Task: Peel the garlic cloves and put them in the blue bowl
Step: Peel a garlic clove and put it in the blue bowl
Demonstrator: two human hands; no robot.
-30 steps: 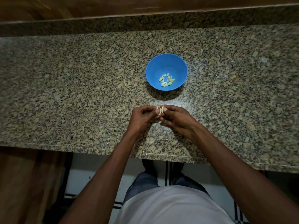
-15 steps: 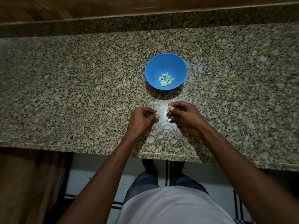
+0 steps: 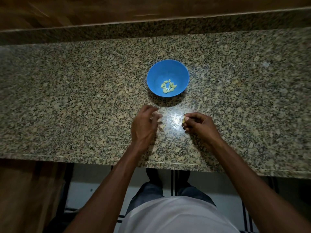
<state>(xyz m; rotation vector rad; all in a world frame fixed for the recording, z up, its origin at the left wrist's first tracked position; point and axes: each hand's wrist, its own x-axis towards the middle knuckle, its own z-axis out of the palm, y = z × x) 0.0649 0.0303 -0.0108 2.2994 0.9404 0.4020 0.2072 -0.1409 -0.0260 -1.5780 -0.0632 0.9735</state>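
The right hand (image 3: 200,124) pinches a pale garlic clove (image 3: 184,119) between thumb and fingertips, lifted just off the counter (image 3: 67,98), well apart from the other hand. It holds the clove at the fingertips, I'd say, so the clove can go straight into the bowl without a change of grip. Whether all the skin is off I can't tell; the bit is too small and the light too dim.

The left hand (image 3: 145,125) hangs low over the stone, blurred, its fingers loosely bent and pointing down. A small pale scrap (image 3: 162,126) lies on the counter just beside those fingertips. It looks like a piece of peel let go there, though it could be a bit of clove. I can't make out whether the fingers hold anything.

The blue bowl (image 3: 157,71) stands on the counter just beyond both hands, nearer the left one, with a small heap of peeled cloves (image 3: 168,86) in its bottom. It stands there, I think, so each finished clove needs only a short reach forward.

The likely next move is for the right hand to carry its clove over the rim and drop it in.
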